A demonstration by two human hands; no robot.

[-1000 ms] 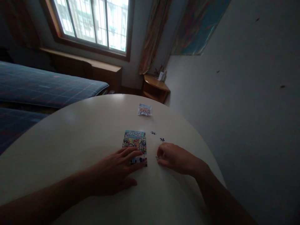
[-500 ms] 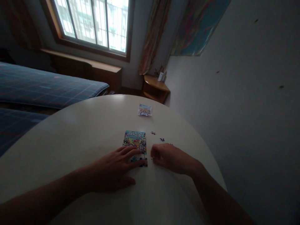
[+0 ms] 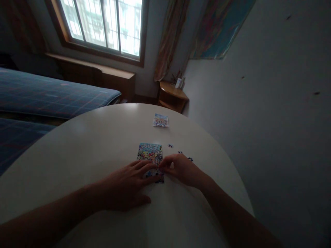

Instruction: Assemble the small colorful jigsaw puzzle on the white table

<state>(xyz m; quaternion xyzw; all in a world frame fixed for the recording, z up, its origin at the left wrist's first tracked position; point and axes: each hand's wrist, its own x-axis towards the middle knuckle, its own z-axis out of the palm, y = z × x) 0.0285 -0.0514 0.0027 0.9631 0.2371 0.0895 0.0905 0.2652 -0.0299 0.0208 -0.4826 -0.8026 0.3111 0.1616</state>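
A colourful jigsaw puzzle (image 3: 150,152) lies flat on the table, its lower part partly covered by my fingers. My left hand (image 3: 131,184) rests open across its lower left, fingers spread and palm down. At the puzzle's right edge, the thumb and forefinger of my right hand (image 3: 178,168) are pinched together on a small puzzle piece, mostly hidden by the fingertips. Beyond that hand sit a loose puzzle piece (image 3: 170,145) and another piece (image 3: 190,159); one more shows partly behind the knuckles.
A small printed packet (image 3: 160,120) lies toward the far side of the round white table (image 3: 108,137). A bed with a plaid mattress (image 3: 64,96) stands at the left. The wall (image 3: 258,120) runs close along the right, and a wooden corner shelf (image 3: 172,91) is behind.
My right hand has moved left from beside the puzzle to its right edge, bringing the pinched fingertips onto it. My left hand has stayed in place.
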